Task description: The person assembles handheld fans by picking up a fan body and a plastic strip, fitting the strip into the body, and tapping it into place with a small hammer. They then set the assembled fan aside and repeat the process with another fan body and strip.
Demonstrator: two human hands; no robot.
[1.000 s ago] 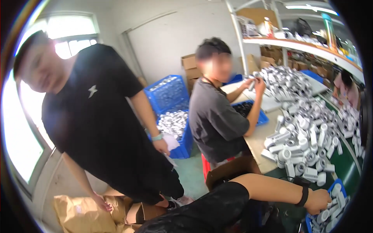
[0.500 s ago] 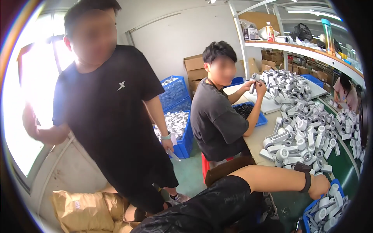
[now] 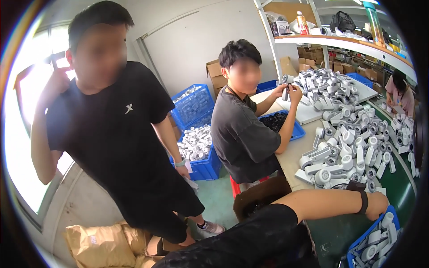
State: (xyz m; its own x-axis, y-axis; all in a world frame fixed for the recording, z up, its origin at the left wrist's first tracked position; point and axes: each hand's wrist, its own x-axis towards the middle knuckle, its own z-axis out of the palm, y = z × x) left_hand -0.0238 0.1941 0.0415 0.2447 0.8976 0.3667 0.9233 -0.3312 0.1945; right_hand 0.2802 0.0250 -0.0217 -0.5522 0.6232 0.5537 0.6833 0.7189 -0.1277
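Note:
My left arm reaches across to the right, a dark band with a small black device on its wrist. At its end my left hand (image 3: 378, 206) is closed at the near-left rim of a blue basket (image 3: 367, 233), its fingertips hidden. The basket holds several white-and-grey pieces (image 3: 380, 243) with round heads and straight handles. Just beyond the hand, a large pile of the same pieces (image 3: 344, 161) covers the table. My right hand is outside the picture.
A seated co-worker (image 3: 248, 120) handles a piece beside a blue tray (image 3: 298, 130) of black parts. Another person (image 3: 107, 120) stands at left. Filled blue crates (image 3: 208, 167), brown paper sacks (image 3: 100, 245) and an open carton (image 3: 261, 196) are on the floor. A shelf (image 3: 339, 42) overhangs the table.
My left hand has shifted slightly right and up along the basket's rim. The standing person's raised hand has gone up beside the head. The whole view has turned a little.

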